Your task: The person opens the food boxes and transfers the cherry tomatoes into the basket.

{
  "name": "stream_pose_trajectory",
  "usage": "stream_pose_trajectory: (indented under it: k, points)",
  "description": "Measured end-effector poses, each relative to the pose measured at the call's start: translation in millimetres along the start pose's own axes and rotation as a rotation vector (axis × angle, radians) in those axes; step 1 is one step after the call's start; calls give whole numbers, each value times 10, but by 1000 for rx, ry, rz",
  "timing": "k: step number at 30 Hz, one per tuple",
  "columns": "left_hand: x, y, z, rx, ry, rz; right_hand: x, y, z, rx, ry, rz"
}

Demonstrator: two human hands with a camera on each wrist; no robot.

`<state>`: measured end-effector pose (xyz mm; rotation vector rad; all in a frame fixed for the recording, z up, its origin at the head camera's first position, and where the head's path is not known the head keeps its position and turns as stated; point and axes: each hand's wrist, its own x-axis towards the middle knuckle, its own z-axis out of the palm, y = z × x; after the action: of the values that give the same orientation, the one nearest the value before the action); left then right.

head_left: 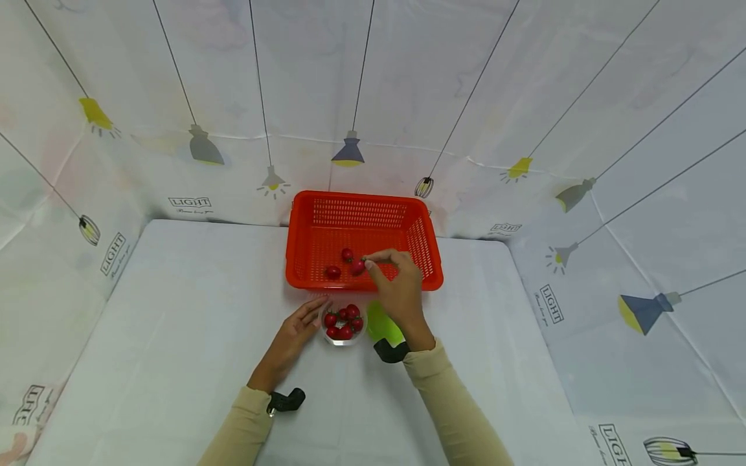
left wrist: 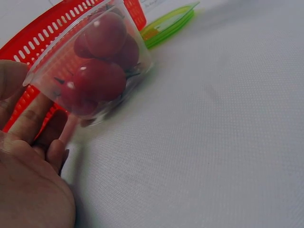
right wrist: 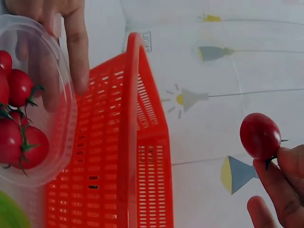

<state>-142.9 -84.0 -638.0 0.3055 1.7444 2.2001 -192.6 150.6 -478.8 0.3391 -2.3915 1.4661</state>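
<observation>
Between thumb and fingertips, my right hand (head_left: 399, 291) pinches a cherry tomato (right wrist: 260, 136) by its stem end, above the front of the red basket (head_left: 364, 241). Two more cherry tomatoes, one of them nearer the front (head_left: 333, 272), lie inside that basket. On the table in front of it stands a clear plastic tub (left wrist: 142, 57) holding several cherry tomatoes (head_left: 344, 322) with green stems. My left hand (head_left: 296, 333) rests against the tub's left side with its fingers extended; in the left wrist view the fingers partly pass behind the tub.
A green lid (head_left: 381, 323) lies on the table just right of the tub, partly hidden under my right forearm. The white-covered table (head_left: 192, 336) reaches to printed cloth walls (head_left: 303, 77) behind and at both sides. The basket stands near the back wall.
</observation>
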Motion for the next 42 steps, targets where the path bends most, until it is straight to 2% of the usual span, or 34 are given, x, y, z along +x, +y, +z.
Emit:
stream_pose_trajectory:
  k: [9, 14, 23, 32, 38, 42]
  points:
    - [2, 24, -6, 27, -7, 28, 217, 79, -45, 24, 1, -4]
    - [2, 33, 2, 5, 10, -4, 298, 82, -45, 53, -12, 26]
    - [-6, 24, 0, 7, 20, -22, 458, 261, -63, -6, -81, 40]
    - [-8, 16, -7, 8, 11, 1, 644, 325, -106, -60, -139, 111]
    - [-14, 24, 3, 10, 20, -26, 786, 393, -121, -112, -202, 164]
    - [-10, 23, 5, 2, 16, -28, 895, 433, -121, -135, -253, 166]
